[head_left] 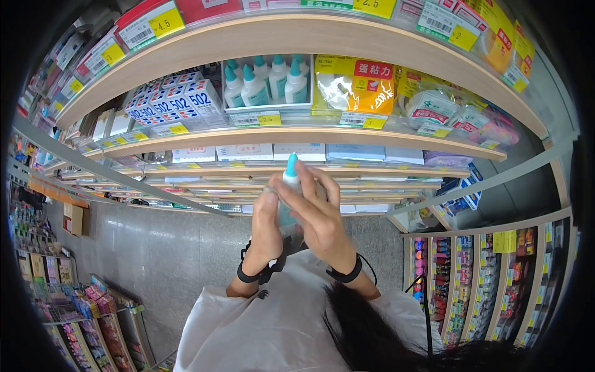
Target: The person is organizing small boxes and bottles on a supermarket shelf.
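Note:
Between my two hands, in front of my chest, stands a white glue bottle (290, 180) with a pointed teal cap facing up. My left hand (266, 218) wraps the bottle's left side, its thumb near the neck. Along the right side lie the fingers of my right hand (317, 214), bent against the bottle just below the cap. Much of the bottle's body is hidden by my hands. Similar teal-capped bottles (255, 90) stand in a white box (268, 115) on the shelf ahead.
Boxes marked 502 (176, 102) sit left of the white box, and yellow packets (356, 87) and tape rolls (431, 110) to its right. Wooden shelf edges (297, 137) curve across in front. Grey floor (167, 248) lies below, with more racks (483, 285) at the lower right.

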Action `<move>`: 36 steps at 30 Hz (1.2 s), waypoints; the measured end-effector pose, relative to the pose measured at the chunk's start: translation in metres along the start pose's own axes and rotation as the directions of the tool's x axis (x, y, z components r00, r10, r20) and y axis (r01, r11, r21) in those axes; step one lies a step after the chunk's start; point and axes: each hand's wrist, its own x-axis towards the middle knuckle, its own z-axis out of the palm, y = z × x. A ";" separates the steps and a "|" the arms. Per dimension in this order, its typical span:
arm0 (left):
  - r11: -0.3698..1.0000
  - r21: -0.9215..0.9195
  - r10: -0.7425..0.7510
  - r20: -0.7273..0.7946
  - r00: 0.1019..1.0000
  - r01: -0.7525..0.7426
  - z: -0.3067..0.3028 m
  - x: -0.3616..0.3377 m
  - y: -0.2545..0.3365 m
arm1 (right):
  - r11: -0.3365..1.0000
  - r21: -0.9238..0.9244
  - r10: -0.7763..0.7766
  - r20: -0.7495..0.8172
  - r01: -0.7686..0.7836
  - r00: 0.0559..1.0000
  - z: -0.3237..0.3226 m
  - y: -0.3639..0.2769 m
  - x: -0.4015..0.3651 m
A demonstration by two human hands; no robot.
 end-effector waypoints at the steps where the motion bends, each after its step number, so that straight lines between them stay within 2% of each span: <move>1: 0.999 -0.035 -0.040 -0.124 0.992 0.036 0.006 0.004 0.004 | 0.999 -0.043 -0.013 -0.001 0.013 1.000 0.003 -0.003 -0.002; 2: 0.995 -0.074 -0.084 -0.245 0.966 0.068 0.008 0.006 0.006 | 1.000 -0.029 0.009 0.006 -0.009 1.000 0.005 -0.007 -0.005; 3: 0.995 -0.069 -0.082 -0.254 0.964 0.067 0.004 0.008 0.007 | 1.000 -0.018 0.007 0.009 -0.007 1.000 0.009 -0.008 -0.008; 5: 0.976 -0.144 -0.184 -0.163 0.969 0.161 -0.008 0.011 0.005 | 0.986 -0.162 -0.035 0.011 0.036 0.999 0.019 -0.005 -0.015; 6: 0.957 -0.201 -0.245 -0.164 0.955 0.211 -0.006 0.012 0.010 | 0.980 -0.197 -0.029 0.019 0.032 0.999 0.022 -0.004 -0.019; 10: 0.975 -0.112 -0.206 -0.164 0.965 0.190 -0.012 0.014 0.000 | 0.975 -0.215 -0.031 0.083 0.049 0.996 0.019 -0.004 -0.021; 13: 0.990 -0.063 -0.135 -0.167 0.977 0.126 -0.012 0.014 -0.010 | 0.993 -0.117 -0.017 0.107 0.029 0.994 0.010 0.003 -0.022; 15: 0.982 -0.147 -0.140 -0.147 0.979 0.119 -0.010 0.013 -0.011 | 0.940 0.280 0.175 0.097 -0.195 0.980 0.000 0.015 -0.028; 16: 0.941 -0.274 -0.206 0.004 0.979 0.199 -0.010 0.011 0.002 | 0.940 0.279 0.176 0.099 -0.197 0.979 -0.003 0.019 -0.025; 17: 0.939 -0.279 -0.209 0.004 0.978 0.202 -0.008 0.009 0.006 | 0.941 0.279 0.226 -0.103 -0.189 0.969 -0.007 0.022 -0.018; 18: 0.937 -0.281 -0.211 0.020 0.977 0.209 -0.007 0.008 0.008 | 0.944 0.276 0.264 -0.303 -0.181 0.916 -0.010 0.024 -0.011; 20: 0.934 -0.285 -0.214 0.040 0.976 0.216 -0.003 0.007 0.013 | 0.935 0.301 0.290 -0.352 -0.186 0.890 -0.016 0.013 0.005; 21: 0.970 -0.139 -0.199 0.026 0.980 0.201 0.000 0.007 0.016 | 0.926 0.329 0.315 -0.401 -0.186 0.860 -0.017 0.009 0.012; 22: 0.983 0.011 -0.182 0.016 0.983 0.182 0.002 0.007 0.017 | 0.972 0.193 0.203 -0.388 -0.136 0.899 -0.016 0.009 0.015; 23: 0.983 0.012 -0.184 0.021 0.983 0.184 0.005 0.005 0.012 | 0.972 0.191 0.204 -0.391 -0.138 0.897 -0.014 0.008 0.014; 25: 0.998 0.051 -0.028 -0.209 0.978 0.039 0.012 0.002 -0.003 | 0.995 0.103 0.001 -0.157 0.015 0.988 -0.004 0.008 0.013; 29: 0.998 -0.028 -0.054 -0.223 0.973 0.049 -0.005 0.002 -0.006 | 0.990 0.136 0.047 -0.107 -0.032 0.993 0.014 0.006 -0.007; 31: 0.974 -0.158 -0.193 -0.194 0.962 0.163 -0.013 0.003 -0.005 | 0.986 0.164 0.001 -0.066 0.010 0.998 0.020 0.009 -0.016; 32: 0.992 -0.090 -0.102 -0.216 0.971 0.084 -0.009 0.006 -0.001 | 0.985 0.173 0.008 -0.057 0.002 0.998 0.023 0.009 -0.021; 33: 0.992 -0.091 -0.103 -0.217 0.971 0.084 -0.007 0.006 0.003 | 0.985 0.172 0.008 -0.056 0.002 0.998 0.026 0.007 -0.026; 36: 0.988 -0.125 -0.118 -0.189 0.975 0.095 -0.004 0.005 0.008 | 0.997 0.055 -0.038 -0.185 0.049 0.982 0.035 0.003 -0.042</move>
